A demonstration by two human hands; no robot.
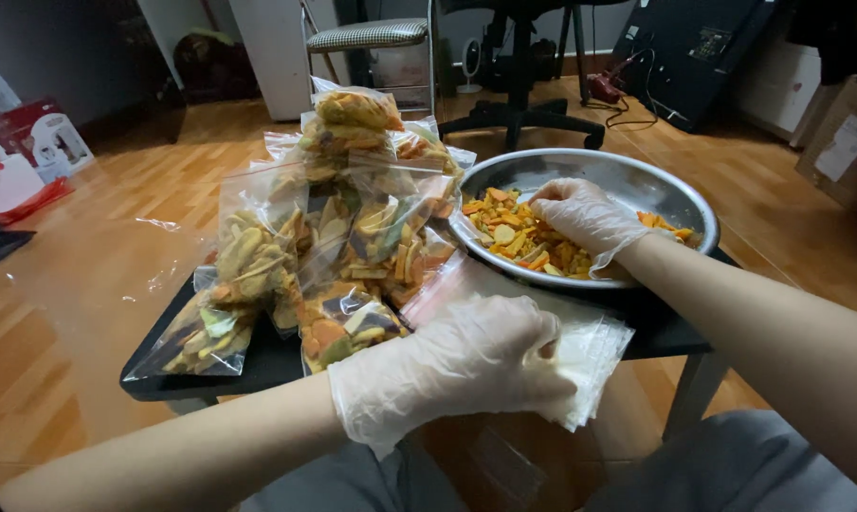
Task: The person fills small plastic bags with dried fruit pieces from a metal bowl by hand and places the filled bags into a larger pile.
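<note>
Gloved hands work over a small black bench [665, 332] — two of them, both in thin clear plastic gloves. The left hand [457, 365] lies palm-down on a stack of empty clear plastic bags [590, 351] at the bench's near edge, its fingers [533, 327] curled loosely over the top sheet; whether they pinch a bag I cannot tell, and the bags in the stack are too thin and overlapped to count. The right hand [585, 216] reaches into one round shiny steel bowl [637, 185] at the bench's far right, fingers [547, 194] bent down and closed into the loose orange, yellow and green dried vegetable chips [523, 242] that cover the bowl's near-left part. Left of the bowl stands a pile of filled clear zip bags of mixed chips [343, 237] — about ten can be made out, though those at the back overlap and the count is unsure. The pile touches the bowl's left rim and reaches to the bench's left edge. Behind, on the wooden floor [97, 284], stand one chair with a checked seat [367, 36] and one black office chair base [519, 114].
</note>
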